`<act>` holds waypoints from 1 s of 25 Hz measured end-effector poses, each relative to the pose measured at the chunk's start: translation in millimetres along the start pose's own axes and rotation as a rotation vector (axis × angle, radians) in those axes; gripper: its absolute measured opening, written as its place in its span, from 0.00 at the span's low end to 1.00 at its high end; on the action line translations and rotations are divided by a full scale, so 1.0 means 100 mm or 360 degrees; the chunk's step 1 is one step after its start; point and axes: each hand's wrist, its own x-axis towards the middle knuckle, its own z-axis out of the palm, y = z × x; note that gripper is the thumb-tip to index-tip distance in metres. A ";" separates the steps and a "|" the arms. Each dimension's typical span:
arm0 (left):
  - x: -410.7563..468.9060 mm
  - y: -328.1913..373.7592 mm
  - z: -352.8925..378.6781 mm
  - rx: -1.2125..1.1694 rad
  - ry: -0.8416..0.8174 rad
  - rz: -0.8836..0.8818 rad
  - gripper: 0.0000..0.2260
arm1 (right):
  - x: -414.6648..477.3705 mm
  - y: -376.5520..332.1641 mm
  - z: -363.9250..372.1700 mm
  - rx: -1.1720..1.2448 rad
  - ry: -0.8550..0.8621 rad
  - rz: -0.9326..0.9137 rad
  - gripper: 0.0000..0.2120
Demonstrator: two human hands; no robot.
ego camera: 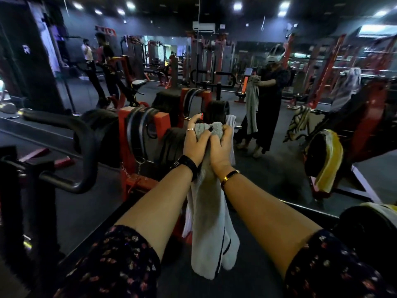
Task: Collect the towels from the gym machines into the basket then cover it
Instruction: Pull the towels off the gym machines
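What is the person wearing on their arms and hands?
Both arms wear dark sleeves with a small floral print, pushed up the forearm. The left hand has a black band at the wrist and a silver ring. The right hand has a slim gold-coloured watch at the wrist.

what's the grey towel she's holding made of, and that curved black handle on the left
Grey towel: looks like soft terry cloth, fuzzy matte nap, hanging limp from both hands. Curved black handle: probably metal tubing with a smooth dark coating or rubber; it shows a faint sheen.
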 end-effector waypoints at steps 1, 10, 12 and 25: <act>0.02 -0.05 0.11 0.0003 -0.0056 0.0006 0.25 | 0.07 0.06 -0.13 0.0015 -0.0006 0.0001 0.15; 0.44 -0.76 0.63 -0.0164 -0.0155 -0.0121 0.39 | 0.81 0.74 -0.51 0.0182 -0.0061 0.0196 0.11; 0.63 -0.99 0.66 -0.0141 -0.0149 -0.0135 0.39 | 0.99 0.96 -0.41 0.0209 -0.0102 0.0248 0.11; 2.21 -2.38 0.28 -0.0028 0.0036 -0.0368 0.34 | 2.30 2.01 0.64 0.0576 -0.0519 0.0638 0.27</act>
